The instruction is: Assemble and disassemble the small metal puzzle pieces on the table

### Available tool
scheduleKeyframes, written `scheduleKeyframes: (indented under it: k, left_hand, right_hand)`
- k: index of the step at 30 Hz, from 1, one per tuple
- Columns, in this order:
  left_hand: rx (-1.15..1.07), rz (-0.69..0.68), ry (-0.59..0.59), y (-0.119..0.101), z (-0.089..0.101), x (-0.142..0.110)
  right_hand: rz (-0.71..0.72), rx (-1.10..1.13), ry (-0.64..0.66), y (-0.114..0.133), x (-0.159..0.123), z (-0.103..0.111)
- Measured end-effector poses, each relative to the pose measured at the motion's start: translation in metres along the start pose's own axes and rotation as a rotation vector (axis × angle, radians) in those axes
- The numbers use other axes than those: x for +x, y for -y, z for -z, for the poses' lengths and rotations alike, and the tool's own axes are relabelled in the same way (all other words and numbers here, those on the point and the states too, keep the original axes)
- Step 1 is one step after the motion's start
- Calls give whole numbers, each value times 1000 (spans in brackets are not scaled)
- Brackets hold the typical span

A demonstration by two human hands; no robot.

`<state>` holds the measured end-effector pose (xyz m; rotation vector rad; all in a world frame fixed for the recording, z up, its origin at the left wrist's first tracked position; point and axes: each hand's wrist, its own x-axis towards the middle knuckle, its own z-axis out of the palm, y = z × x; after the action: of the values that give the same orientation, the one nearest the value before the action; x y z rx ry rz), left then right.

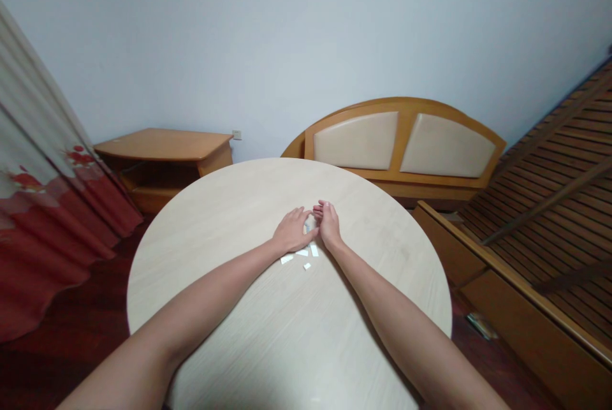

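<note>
Fingers (302,213) of left hand (291,231), right hand (329,226) curled, hold unclear, white scraps (301,253) on tabletop (287,340)

Four small white pieces (302,252) lie flat near the middle of the pale wood-grain table (363,282), close together but not touching. The longest, a narrow strip (287,259), lies aslant at the left, just below the left hand (292,230). A short strip (314,250) sits nearest the right hand (329,224), and a tiny square-ish bit (306,266) lies lowest. A pale sliver (308,225) shows between the hands, too small to identify.
</note>
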<state>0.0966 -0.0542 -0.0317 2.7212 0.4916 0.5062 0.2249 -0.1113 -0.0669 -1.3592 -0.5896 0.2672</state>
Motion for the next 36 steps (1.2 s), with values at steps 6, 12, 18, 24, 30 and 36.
scheduleKeyframes:
  k: [6,12,18,24,30,36]
  left_hand:
    - [-45,-66,110,-8,15,-5]
    - [-21,-175,273,-19,30,-40]
    - [105,-97,310,-46,19,-46]
    - [179,-121,202,-51,2,-23]
    - [130,-104,150,-47,-9,0]
    - [114,-61,130,-26,-6,11]
  right_hand:
    - [-23,71,-119,1,19,20]
    - [-5,45,-37,-1,19,21]
    - [11,9,-10,2,15,22]
    - [9,-23,-24,3,19,27]
    - [33,-51,-65,2,25,39]
    - [37,-72,-65,2,23,43]
